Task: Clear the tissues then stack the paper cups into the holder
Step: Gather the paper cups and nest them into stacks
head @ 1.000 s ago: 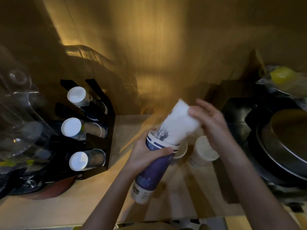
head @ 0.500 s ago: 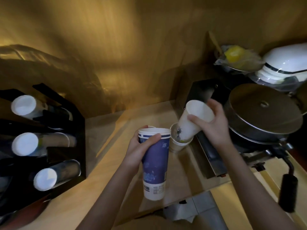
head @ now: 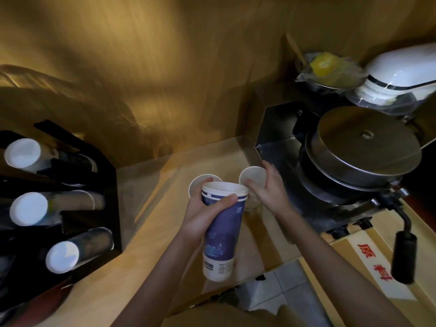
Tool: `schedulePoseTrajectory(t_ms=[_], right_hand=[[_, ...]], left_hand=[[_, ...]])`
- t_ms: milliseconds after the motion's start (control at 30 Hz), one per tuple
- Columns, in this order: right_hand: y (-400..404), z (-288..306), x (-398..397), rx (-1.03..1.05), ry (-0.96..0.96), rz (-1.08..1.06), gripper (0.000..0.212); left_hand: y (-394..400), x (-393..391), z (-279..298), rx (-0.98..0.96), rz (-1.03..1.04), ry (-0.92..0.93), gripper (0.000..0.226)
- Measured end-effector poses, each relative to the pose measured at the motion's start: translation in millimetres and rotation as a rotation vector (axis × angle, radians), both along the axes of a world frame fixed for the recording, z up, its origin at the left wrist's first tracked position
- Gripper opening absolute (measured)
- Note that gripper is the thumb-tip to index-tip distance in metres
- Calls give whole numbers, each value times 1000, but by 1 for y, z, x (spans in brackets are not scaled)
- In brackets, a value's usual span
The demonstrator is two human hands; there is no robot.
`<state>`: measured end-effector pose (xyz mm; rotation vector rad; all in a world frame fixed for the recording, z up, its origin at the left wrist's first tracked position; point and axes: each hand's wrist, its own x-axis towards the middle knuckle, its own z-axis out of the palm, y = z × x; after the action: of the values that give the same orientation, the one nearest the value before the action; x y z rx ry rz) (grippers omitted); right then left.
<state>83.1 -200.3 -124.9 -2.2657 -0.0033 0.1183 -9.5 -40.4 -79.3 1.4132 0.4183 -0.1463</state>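
My left hand (head: 200, 215) grips a stack of tall blue paper cups (head: 223, 232) near its white rim, held tilted above the wooden counter (head: 151, 232). My right hand (head: 271, 194) wraps a white paper cup (head: 253, 177) just right of the stack, low over the counter. Another white paper cup (head: 199, 182) stands behind my left fingers. The black cup holder (head: 111, 197) sits at the left, with three rows of cups lying in it, white bases toward me. No tissue is visible.
A metal pan with a lid (head: 363, 147) rests on a dark machine at the right, its black handle (head: 403, 258) sticking out toward me. Behind are a white appliance (head: 401, 72) and a bagged yellow item (head: 323, 64). A labelled box (head: 372, 263) lies lower right.
My right hand pulled a white cup out of the blue stack, carried it right and lowered it toward the counter. My left hand kept the stack. The view swung right.
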Motion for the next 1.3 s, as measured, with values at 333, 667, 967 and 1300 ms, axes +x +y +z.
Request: schedulePoseTrajectory(t_ms=[333,667,967,1300], right_hand=[[15,73,-42,304,320,407,67],[16,68,-45,369,214,317,82],[20,69,-45,429,208,266,72],[16,73,-42,478,225,277,62]], left_hand=[[-13,-1,0,151,-104,-90,70],[-9,-6,3,137,-127,-145,51],[-7,-1,7,171,-126,-100,97],[-10,2,8,146,-97,-97,104]])
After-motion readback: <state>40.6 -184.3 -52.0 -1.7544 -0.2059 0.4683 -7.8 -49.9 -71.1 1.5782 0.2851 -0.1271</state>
